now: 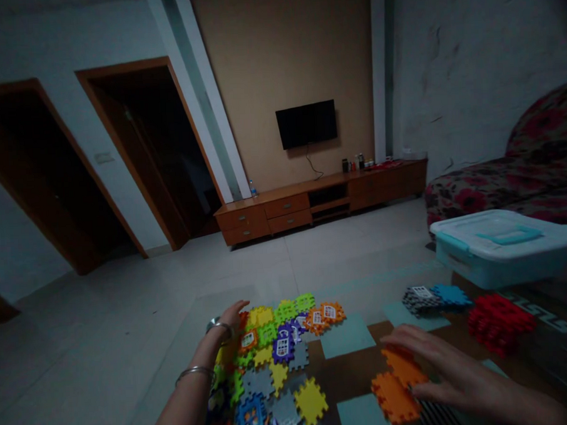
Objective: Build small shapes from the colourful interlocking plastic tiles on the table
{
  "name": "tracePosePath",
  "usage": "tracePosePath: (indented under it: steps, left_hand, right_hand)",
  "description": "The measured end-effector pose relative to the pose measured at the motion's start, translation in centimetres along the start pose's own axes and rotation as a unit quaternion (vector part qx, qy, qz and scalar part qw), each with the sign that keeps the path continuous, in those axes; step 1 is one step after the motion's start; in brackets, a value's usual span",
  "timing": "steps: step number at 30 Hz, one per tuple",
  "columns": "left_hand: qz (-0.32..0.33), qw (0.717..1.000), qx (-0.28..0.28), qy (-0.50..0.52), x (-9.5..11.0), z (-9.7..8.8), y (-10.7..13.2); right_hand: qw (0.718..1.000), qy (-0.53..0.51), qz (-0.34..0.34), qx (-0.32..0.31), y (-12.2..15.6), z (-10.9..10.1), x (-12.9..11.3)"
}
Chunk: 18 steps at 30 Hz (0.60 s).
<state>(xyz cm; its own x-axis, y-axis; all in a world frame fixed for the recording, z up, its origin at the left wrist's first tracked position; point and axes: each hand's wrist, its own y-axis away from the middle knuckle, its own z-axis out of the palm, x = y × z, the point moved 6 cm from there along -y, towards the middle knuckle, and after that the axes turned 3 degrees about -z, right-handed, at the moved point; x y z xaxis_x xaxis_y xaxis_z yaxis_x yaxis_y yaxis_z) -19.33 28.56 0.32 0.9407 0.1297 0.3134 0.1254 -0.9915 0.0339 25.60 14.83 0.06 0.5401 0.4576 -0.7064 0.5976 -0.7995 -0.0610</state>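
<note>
A heap of colourful interlocking plastic tiles (275, 357) lies on the low table's left part. My left hand (232, 318), with bangles on the wrist, reaches over the far edge of that heap; its fingers curl down onto the tiles and what they hold is hidden. My right hand (440, 368) lies flat with fingers spread on orange tiles (394, 389) at the table's near right.
A red stack of tiles (497, 322) and a grey and blue pile (432, 298) sit at the right. A pale blue lidded storage box (501, 244) stands beyond them, by a flowered sofa (512, 177). Across the tiled floor stand a TV cabinet (320, 201), a wall TV and two doorways.
</note>
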Motion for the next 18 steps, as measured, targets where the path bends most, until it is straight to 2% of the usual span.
tracePosePath:
  steps: [3,6,12,15,18]
  left_hand:
    - [0.042,0.999,-0.010,-0.002,-0.6,1.1,-1.0]
    - [0.063,0.998,0.010,-0.010,-0.8,1.2,-1.1]
    - [0.004,0.995,0.094,-0.017,-1.1,-0.9,0.1]
    - [0.011,0.995,0.104,-0.004,0.2,-2.2,1.5]
    - [0.058,0.994,0.082,0.036,3.8,-2.8,4.0]
  right_hand:
    - [1.000,-0.004,-0.005,-0.014,0.2,1.1,-0.1]
    - [1.000,0.014,-0.020,-0.017,-0.1,2.1,-0.7]
    - [0.998,0.051,-0.020,-0.032,-0.7,3.5,-1.9]
    - [0.998,0.055,-0.029,-0.027,-0.7,3.3,-2.4]
    - [0.998,0.045,-0.036,-0.010,-0.7,2.2,-3.0]
